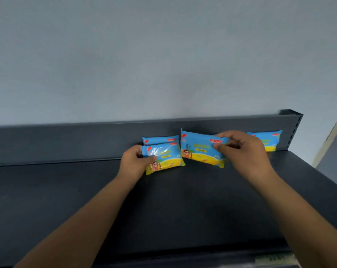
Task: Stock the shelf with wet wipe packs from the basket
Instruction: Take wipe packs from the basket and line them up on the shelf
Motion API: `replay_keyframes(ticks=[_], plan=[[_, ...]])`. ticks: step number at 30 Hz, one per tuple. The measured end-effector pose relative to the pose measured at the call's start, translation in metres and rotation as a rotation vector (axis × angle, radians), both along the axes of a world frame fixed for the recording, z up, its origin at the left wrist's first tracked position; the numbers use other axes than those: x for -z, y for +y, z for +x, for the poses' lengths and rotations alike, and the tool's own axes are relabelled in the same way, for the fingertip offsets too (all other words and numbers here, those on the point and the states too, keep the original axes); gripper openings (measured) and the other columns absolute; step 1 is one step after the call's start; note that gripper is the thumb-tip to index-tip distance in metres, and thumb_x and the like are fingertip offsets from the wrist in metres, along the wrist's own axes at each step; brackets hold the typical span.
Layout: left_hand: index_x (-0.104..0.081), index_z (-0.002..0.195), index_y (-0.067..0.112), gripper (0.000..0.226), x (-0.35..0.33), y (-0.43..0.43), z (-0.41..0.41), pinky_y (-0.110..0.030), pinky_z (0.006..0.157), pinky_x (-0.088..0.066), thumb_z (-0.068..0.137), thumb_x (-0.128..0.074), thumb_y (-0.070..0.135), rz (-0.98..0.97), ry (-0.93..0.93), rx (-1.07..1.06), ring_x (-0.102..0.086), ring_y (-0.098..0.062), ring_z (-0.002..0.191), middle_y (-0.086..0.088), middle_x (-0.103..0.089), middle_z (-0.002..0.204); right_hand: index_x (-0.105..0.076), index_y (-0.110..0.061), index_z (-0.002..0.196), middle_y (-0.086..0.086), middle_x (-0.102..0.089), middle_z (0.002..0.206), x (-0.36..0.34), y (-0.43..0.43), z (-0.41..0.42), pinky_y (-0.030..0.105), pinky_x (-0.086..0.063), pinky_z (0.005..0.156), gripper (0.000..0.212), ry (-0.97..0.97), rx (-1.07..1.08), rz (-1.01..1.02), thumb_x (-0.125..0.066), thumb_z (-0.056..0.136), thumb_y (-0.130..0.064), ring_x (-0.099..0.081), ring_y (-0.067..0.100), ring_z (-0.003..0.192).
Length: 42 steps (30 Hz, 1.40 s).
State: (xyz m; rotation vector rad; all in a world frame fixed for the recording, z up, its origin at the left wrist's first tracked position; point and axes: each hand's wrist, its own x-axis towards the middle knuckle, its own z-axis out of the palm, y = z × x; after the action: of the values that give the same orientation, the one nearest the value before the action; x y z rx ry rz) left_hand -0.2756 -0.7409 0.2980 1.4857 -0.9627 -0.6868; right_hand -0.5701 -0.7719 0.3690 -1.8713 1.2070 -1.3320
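Note:
Several blue-and-yellow wet wipe packs stand along the back of a dark shelf [86,200]. My left hand [133,163] grips the left edge of one pack [164,158], which stands on the shelf in front of another pack [160,140] leaning on the back panel. My right hand [244,151] pinches the right end of a second pack [199,149], held upright just to the right of the first. A further pack [271,140] stands behind my right hand near the shelf's right upright. The basket is out of view.
The shelf's low back panel [57,142] runs across the view below a pale grey wall [163,55]. A slotted upright post [294,130] closes the right end. Bare shelf surface stretches left of the packs and toward the front edge.

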Motion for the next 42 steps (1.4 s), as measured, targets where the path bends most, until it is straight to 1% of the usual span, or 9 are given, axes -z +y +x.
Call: replay_keyframes(ticks=[5,10,12,16,24,29,32,37,42], plan=[[-0.069,0.098,0.023,0.025,-0.005,-0.012,0.006,-0.041,0.082,-0.063,0.082,-0.086,0.016,-0.019,-0.231,-0.033,-0.074,-0.011,0.088,0.007,-0.077,0.092,-0.076,-0.029,0.098,-0.021,-0.064,0.058,0.009,-0.011,0.019,0.008,-0.040,0.052,0.017,0.116,-0.112,0.031,-0.080,0.087,-0.016,-0.058,-0.004,0.056],[-0.058,0.098,0.020,0.033,-0.013,-0.019,0.015,-0.040,0.073,-0.060,0.081,-0.086,0.021,-0.004,-0.420,-0.073,-0.069,-0.009,0.082,0.008,-0.071,0.089,-0.076,-0.031,0.098,-0.007,-0.057,0.058,0.017,-0.024,0.040,0.019,-0.043,0.056,0.017,0.217,-0.166,0.033,-0.081,0.086,-0.021,-0.053,0.005,0.056],[-0.055,0.100,0.016,0.037,-0.015,-0.021,0.018,-0.036,0.072,-0.059,0.081,-0.086,0.019,0.005,-0.414,-0.072,-0.068,-0.007,0.083,0.009,-0.069,0.089,-0.075,-0.032,0.100,0.000,-0.061,0.063,0.020,-0.030,0.049,0.025,-0.048,0.059,0.018,0.246,-0.191,0.043,-0.081,0.086,-0.022,-0.061,0.014,0.062],[-0.059,0.098,0.014,0.028,-0.013,-0.022,0.023,-0.028,0.072,-0.059,0.085,-0.083,0.013,0.007,-0.358,-0.028,-0.068,-0.004,0.087,0.011,-0.069,0.092,-0.074,-0.031,0.098,-0.012,-0.061,0.060,0.028,-0.039,0.069,0.015,-0.045,0.056,0.019,0.231,-0.210,0.060,-0.082,0.085,-0.019,-0.060,0.002,0.059],[-0.068,0.099,0.008,0.009,-0.007,-0.023,0.048,-0.026,0.079,-0.056,0.092,-0.071,0.004,-0.002,-0.319,0.035,-0.072,-0.011,0.094,0.002,-0.076,0.099,-0.073,-0.026,0.100,-0.008,-0.057,0.095,0.038,-0.049,0.105,0.018,-0.048,0.074,0.029,0.289,-0.083,-0.073,-0.087,0.078,-0.015,-0.062,0.008,0.083],[-0.074,0.106,0.018,0.025,-0.010,-0.020,0.049,-0.043,0.089,-0.061,0.100,-0.054,0.005,0.075,-0.325,0.091,-0.074,-0.015,0.096,0.003,-0.078,0.102,-0.060,-0.028,0.101,-0.006,-0.055,0.096,0.038,-0.050,0.121,0.015,-0.044,0.070,0.040,0.307,-0.023,-0.061,-0.088,0.075,-0.018,-0.059,0.005,0.081],[-0.072,0.109,0.010,0.033,-0.012,-0.019,0.042,-0.034,0.072,-0.059,0.097,-0.044,-0.002,0.118,-0.403,0.101,-0.068,-0.016,0.081,-0.005,-0.075,0.099,-0.056,-0.025,0.110,-0.006,-0.056,0.100,0.041,-0.049,0.123,0.015,-0.042,0.068,0.047,0.324,0.017,-0.026,-0.088,0.076,-0.023,-0.055,0.005,0.084],[-0.068,0.109,0.020,0.022,-0.018,-0.014,0.034,-0.028,0.076,-0.057,0.093,-0.060,0.009,0.142,-0.356,0.153,-0.070,-0.011,0.093,0.005,-0.073,0.102,-0.049,-0.016,0.131,-0.002,-0.063,0.111,0.044,-0.049,0.123,0.032,-0.054,0.082,0.065,0.267,0.028,0.138,-0.087,0.078,-0.026,-0.062,0.015,0.099],[-0.070,0.115,0.019,0.026,-0.011,-0.016,0.034,-0.025,0.079,-0.058,0.091,-0.076,0.028,0.105,-0.362,0.125,-0.071,-0.006,0.094,0.007,-0.075,0.106,-0.056,-0.016,0.123,-0.006,-0.065,0.107,0.045,-0.049,0.123,0.020,-0.048,0.068,0.051,0.265,0.012,0.182,-0.084,0.082,-0.027,-0.063,0.012,0.096]])
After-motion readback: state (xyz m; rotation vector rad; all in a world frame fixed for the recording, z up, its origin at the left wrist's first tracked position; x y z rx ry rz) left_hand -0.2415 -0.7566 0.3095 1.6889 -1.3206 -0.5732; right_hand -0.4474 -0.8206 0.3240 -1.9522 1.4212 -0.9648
